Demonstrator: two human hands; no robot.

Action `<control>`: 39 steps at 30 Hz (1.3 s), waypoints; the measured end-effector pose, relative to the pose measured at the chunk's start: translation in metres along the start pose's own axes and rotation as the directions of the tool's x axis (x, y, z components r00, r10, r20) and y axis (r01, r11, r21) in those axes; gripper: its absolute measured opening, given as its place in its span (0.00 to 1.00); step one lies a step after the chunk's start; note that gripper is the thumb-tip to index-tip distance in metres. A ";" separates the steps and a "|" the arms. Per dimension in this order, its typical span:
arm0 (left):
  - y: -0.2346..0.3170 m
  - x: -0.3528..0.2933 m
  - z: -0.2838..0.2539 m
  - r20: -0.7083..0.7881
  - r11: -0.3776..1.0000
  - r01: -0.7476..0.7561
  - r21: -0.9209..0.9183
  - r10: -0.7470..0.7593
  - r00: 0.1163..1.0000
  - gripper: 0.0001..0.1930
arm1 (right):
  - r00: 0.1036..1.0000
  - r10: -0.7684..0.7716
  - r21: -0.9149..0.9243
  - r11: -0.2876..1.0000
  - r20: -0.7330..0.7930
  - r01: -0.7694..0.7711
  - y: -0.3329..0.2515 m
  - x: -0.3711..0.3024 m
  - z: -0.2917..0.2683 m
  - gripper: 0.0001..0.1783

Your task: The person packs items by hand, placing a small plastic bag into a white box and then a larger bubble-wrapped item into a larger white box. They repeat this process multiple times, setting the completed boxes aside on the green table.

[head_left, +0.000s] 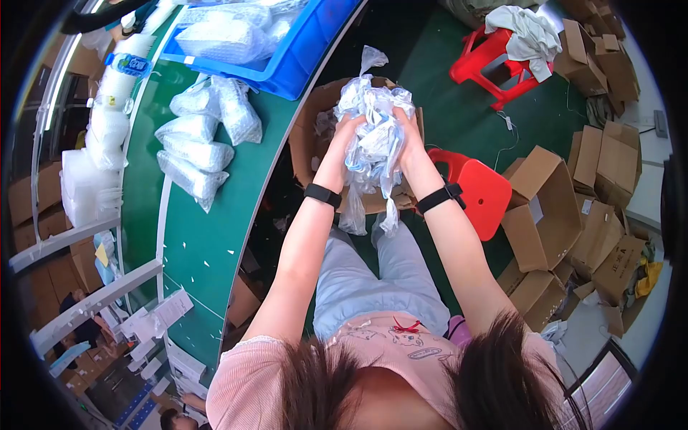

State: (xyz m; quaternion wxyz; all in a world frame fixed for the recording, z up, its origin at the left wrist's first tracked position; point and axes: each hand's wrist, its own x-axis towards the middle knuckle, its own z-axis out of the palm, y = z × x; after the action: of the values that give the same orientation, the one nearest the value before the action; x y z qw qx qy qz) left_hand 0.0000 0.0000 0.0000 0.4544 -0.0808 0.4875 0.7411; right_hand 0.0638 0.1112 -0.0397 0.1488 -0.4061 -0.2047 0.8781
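A large bunch of crumpled clear plastic bags (375, 140) is gripped between my two hands, with loose ends dangling below. My left hand (347, 135) presses on its left side, and my right hand (409, 137) on its right side; the fingers are partly buried in the plastic. Both arms reach forward, over an open cardboard box (304, 136) standing on the floor. More pale plastic shows inside the box, beside my left hand. The bunch hides most of the box's inside.
Left of me runs a green worktable (197, 251) carrying bubble-wrapped packages (188, 130) and a blue bin (285, 84) of similar packages. Red stools stand at right, one bare (484, 199), another (469, 68) under white cloth (527, 36). Open cartons (548, 208) crowd the right side.
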 end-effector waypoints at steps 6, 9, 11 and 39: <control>0.027 -0.024 0.013 0.043 0.993 -0.116 0.009 0.115 0.992 0.21 | 0.992 -0.048 0.023 0.999 0.117 0.046 -0.011 -0.016 0.017 0.31; 0.037 -0.041 0.006 0.080 0.989 -0.144 0.046 0.140 0.987 0.21 | 0.991 -0.043 0.024 0.999 0.124 0.041 -0.007 -0.026 0.030 0.31; 0.046 -0.056 0.008 0.144 0.985 -0.155 0.072 0.144 0.979 0.21 | 0.996 -0.044 0.001 0.999 0.079 0.044 -0.008 -0.035 0.042 0.30; 0.181 -0.271 -0.356 -0.265 0.781 -0.382 0.495 0.554 0.790 0.27 | 0.922 0.220 -0.072 0.976 0.320 -0.208 0.337 -0.208 0.265 0.31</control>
State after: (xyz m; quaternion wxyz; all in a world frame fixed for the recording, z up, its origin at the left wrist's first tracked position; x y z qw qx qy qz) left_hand -0.0953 -0.4647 0.0884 0.1495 -0.0039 0.7193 0.6783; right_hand -0.0427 -0.3350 0.0894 0.0089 -0.2780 -0.1970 0.9401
